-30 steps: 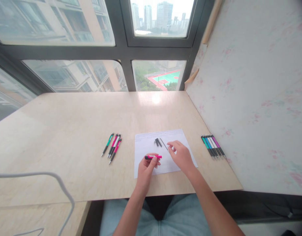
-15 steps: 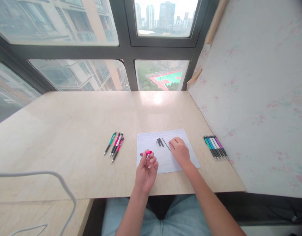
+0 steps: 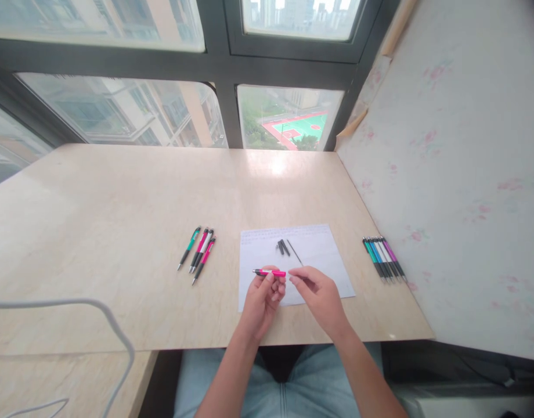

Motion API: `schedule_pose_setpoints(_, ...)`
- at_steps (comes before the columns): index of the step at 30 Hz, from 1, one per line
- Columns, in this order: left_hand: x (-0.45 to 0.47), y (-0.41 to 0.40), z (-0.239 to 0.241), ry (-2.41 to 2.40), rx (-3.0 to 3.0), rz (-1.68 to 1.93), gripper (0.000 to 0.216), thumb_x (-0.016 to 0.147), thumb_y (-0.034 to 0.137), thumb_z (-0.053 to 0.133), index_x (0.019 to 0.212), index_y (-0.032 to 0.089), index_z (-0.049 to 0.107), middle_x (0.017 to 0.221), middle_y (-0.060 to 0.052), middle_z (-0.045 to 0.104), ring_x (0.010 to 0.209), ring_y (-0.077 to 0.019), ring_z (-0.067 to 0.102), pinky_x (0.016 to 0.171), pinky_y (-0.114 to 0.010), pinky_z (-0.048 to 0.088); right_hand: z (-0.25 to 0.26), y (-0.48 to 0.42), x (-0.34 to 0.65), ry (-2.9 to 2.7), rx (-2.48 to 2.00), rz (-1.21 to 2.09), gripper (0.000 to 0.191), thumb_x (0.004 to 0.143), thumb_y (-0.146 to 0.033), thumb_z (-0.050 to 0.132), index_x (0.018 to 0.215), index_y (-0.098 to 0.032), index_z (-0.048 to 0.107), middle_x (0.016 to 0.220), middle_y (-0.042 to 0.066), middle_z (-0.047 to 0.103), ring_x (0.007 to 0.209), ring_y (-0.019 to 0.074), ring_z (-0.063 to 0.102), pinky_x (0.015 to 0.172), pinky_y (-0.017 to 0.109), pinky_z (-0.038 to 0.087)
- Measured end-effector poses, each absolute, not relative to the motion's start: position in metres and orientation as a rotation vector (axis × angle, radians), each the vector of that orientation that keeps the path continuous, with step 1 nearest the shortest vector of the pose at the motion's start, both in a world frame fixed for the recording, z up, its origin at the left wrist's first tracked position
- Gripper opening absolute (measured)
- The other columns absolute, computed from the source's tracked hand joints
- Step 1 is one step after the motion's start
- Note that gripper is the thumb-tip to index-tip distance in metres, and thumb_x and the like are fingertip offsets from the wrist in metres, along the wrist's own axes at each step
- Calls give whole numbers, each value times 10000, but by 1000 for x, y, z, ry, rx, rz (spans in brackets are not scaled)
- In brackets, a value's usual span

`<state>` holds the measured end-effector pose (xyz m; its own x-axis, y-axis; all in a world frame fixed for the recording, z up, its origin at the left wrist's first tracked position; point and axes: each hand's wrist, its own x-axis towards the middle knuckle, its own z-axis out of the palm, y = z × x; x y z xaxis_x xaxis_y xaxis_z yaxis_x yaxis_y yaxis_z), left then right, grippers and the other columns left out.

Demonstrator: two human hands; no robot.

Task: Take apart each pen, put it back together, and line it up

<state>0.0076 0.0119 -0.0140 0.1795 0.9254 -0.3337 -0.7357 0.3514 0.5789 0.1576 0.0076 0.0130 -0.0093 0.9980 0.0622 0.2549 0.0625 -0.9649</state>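
Note:
My left hand (image 3: 263,299) is closed on a pink pen barrel (image 3: 275,273), held level above the paper with its dark clicker end to the left. Just right of the barrel's end, the thumb and forefinger of my right hand (image 3: 320,296) are pinched together; whatever they hold is too small to make out. Beyond my hands, a thin dark refill (image 3: 294,252) and short black pen parts (image 3: 283,248) lie on the white sheet of paper (image 3: 332,255). The paper has handwriting along its top.
Several pens (image 3: 202,254), green, pink and white, lie left of the paper. A row of several pens (image 3: 383,259) lies at the right by the wall. A grey cable (image 3: 105,316) loops over the table's (image 3: 119,209) left front. Windows stand behind.
My right hand has moved left and nearer to me, from beside the refill to the barrel's end. My left hand has turned the barrel level. The view has tilted down slightly.

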Motion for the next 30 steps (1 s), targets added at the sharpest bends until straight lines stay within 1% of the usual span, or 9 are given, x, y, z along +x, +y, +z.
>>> schedule_pose_setpoints(6,10,10,-10,713,335,1157,209,844,287,731,952,134,637,777,-38,639,655,-78,545,568,-165,399,19,7,156,-1549,-1341,885,173,917,-239,586,950,-222,755,940,60,750,840,192,683,696,304,545)
schedule_pose_setpoints(13,10,11,-10,687,315,1124,180,862,289,712,897,126,643,736,-30,621,637,-70,529,572,-157,398,18,6,154,-1523,-1369,959,136,906,-246,612,936,-224,743,899,38,739,826,180,676,685,285,529)
schedule_pose_setpoints(16,9,11,-13,685,281,1134,184,848,281,728,903,125,645,736,-30,619,629,-67,524,571,-154,402,16,6,157,-1549,-1384,947,125,906,-258,614,933,-220,730,900,37,732,825,178,673,669,274,523)
schedule_pose_setpoints(18,9,12,-14,683,245,1152,191,829,266,747,910,126,645,740,-30,620,625,-66,524,565,-150,403,11,9,162,-1591,-1444,845,123,908,-252,606,929,-210,719,886,40,724,784,174,663,643,273,508)
schedule_pose_setpoints(21,8,13,-15,673,207,1165,197,812,248,764,912,126,646,748,-34,625,617,-61,525,564,-145,409,0,17,171,-1691,-1632,501,132,914,-225,577,918,-197,706,857,49,708,732,183,629,681,309,486)
schedule_pose_setpoints(24,8,13,-14,660,192,1167,198,808,241,767,919,127,650,755,-37,629,619,-62,531,571,-147,419,-11,24,176,-1777,-1805,216,132,910,-232,580,952,-193,699,878,64,698,798,218,618,725,337,464)
schedule_pose_setpoints(27,8,14,-14,659,183,1179,202,800,240,774,918,130,652,752,-37,630,621,-67,533,573,-153,426,-19,29,174,-1835,-1916,113,138,893,-256,612,991,-199,690,936,71,686,873,236,612,676,319,435)
schedule_pose_setpoints(30,9,14,-15,674,171,1193,206,790,235,782,915,132,654,752,-35,629,623,-70,536,577,-159,430,-24,31,168,-1845,-1985,81,111,887,-260,619,967,-215,681,967,62,673,885,225,602,635,302,401)
